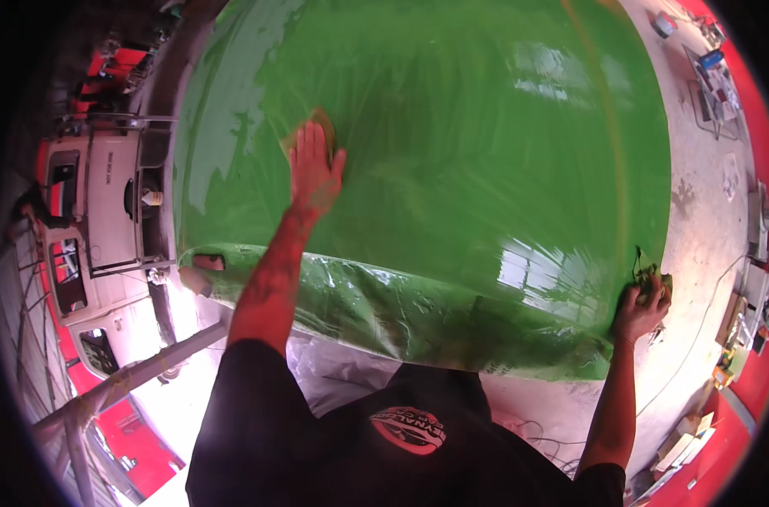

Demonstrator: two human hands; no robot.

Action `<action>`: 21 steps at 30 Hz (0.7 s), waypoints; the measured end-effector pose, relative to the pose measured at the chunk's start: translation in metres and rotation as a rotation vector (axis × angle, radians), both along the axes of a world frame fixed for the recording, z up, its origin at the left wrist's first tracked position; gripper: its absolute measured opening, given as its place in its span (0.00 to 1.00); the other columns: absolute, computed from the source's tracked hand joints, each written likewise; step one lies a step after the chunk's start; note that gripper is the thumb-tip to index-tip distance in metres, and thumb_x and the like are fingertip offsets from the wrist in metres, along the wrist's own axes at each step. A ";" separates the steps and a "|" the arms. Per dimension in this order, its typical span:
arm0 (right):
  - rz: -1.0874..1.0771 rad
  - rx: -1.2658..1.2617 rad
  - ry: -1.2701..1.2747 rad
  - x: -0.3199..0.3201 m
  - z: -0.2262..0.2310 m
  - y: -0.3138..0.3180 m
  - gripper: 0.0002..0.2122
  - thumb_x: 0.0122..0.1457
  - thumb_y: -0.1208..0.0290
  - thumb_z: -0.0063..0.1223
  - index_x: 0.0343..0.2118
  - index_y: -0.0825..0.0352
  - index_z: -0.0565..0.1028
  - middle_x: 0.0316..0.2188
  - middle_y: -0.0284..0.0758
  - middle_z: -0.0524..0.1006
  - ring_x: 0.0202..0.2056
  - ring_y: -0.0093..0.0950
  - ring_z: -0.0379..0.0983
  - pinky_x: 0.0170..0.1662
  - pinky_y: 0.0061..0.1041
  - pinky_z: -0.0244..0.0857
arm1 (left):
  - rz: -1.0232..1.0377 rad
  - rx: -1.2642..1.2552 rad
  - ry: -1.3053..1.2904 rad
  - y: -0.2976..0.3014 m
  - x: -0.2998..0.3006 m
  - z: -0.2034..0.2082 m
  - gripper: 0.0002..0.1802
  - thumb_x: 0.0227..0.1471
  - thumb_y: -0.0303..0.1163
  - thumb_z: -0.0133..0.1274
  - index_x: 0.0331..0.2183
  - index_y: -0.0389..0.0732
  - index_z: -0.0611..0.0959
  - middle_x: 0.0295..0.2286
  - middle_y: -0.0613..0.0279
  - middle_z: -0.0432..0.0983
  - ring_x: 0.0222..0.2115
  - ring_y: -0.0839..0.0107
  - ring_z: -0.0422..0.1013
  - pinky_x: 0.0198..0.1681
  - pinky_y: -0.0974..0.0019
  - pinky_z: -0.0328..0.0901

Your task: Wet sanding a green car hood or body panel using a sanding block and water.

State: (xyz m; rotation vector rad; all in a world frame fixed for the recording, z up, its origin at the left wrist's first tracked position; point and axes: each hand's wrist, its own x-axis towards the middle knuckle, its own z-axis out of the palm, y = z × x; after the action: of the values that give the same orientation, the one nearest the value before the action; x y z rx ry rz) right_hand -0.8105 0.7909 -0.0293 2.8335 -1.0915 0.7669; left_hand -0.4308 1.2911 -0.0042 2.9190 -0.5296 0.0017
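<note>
A large, glossy wet green car panel (469, 169) fills the middle of the view. My left hand (315, 165) lies flat on its left half, fingers stretched out. Under the fingers a thin brownish piece (323, 120), which looks like sandpaper, pokes out past the fingertips. At the panel's right near edge, my right hand (642, 313) is closed around a crumpled dark green rag (652, 283). Pale milky streaks and wet film spread over the green surface, most of all toward the left.
Along the panel's near edge, a dark reddish block (209, 262) rests at the left corner. On the left stands a pale vehicle body (112, 198), with a long beam (139, 367) nearer me. Clutter lines the right wall, and a cable (697, 338) crosses the floor.
</note>
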 end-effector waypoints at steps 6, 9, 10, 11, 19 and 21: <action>-0.040 -0.016 0.024 -0.007 0.011 -0.001 0.17 0.49 0.66 0.54 0.45 0.55 0.75 0.48 0.42 0.69 0.50 0.44 0.65 0.51 0.41 0.62 | -0.146 -0.005 0.196 0.003 -0.184 0.008 0.48 0.55 0.50 0.49 0.63 0.30 0.47 0.64 0.41 0.40 0.65 0.44 0.38 0.65 0.42 0.35; -0.050 0.031 0.000 -0.002 0.008 0.003 0.17 0.48 0.67 0.55 0.44 0.56 0.76 0.48 0.41 0.69 0.50 0.43 0.65 0.52 0.40 0.61 | -0.183 0.045 0.030 -0.010 -0.091 0.000 0.46 0.57 0.51 0.45 0.63 0.30 0.47 0.64 0.40 0.40 0.64 0.45 0.39 0.66 0.46 0.36; -0.051 0.036 -0.001 0.002 0.008 0.008 0.17 0.48 0.67 0.55 0.44 0.56 0.76 0.48 0.41 0.69 0.50 0.43 0.65 0.52 0.40 0.61 | -0.148 0.034 -0.008 -0.019 -0.048 0.002 0.45 0.58 0.51 0.44 0.63 0.30 0.48 0.63 0.40 0.40 0.64 0.45 0.40 0.66 0.48 0.37; -0.026 0.044 -0.024 0.009 0.009 0.013 0.17 0.48 0.67 0.55 0.44 0.56 0.76 0.48 0.41 0.69 0.50 0.43 0.65 0.52 0.40 0.61 | -0.091 0.039 -0.013 -0.032 -0.005 0.007 0.42 0.60 0.51 0.40 0.62 0.30 0.49 0.63 0.41 0.42 0.65 0.48 0.40 0.66 0.51 0.37; -0.037 0.028 -0.032 0.004 0.013 0.007 0.18 0.47 0.67 0.56 0.44 0.56 0.75 0.47 0.39 0.69 0.50 0.42 0.65 0.53 0.38 0.60 | -0.254 0.068 -0.058 -0.073 -0.107 -0.003 0.41 0.59 0.47 0.43 0.62 0.28 0.51 0.63 0.40 0.43 0.65 0.45 0.40 0.66 0.47 0.37; -0.051 0.032 -0.034 0.002 0.015 0.009 0.17 0.47 0.67 0.56 0.44 0.56 0.76 0.47 0.39 0.69 0.50 0.42 0.65 0.53 0.38 0.60 | -0.330 0.058 0.167 -0.060 -0.196 0.013 0.44 0.58 0.49 0.45 0.62 0.28 0.49 0.63 0.38 0.41 0.64 0.42 0.38 0.65 0.43 0.37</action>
State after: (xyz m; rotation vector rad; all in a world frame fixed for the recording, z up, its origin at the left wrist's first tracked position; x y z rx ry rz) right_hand -0.8089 0.7999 -0.0142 2.8161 -1.1859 0.8043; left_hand -0.6272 1.2315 0.0091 2.8133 -0.9862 -0.3013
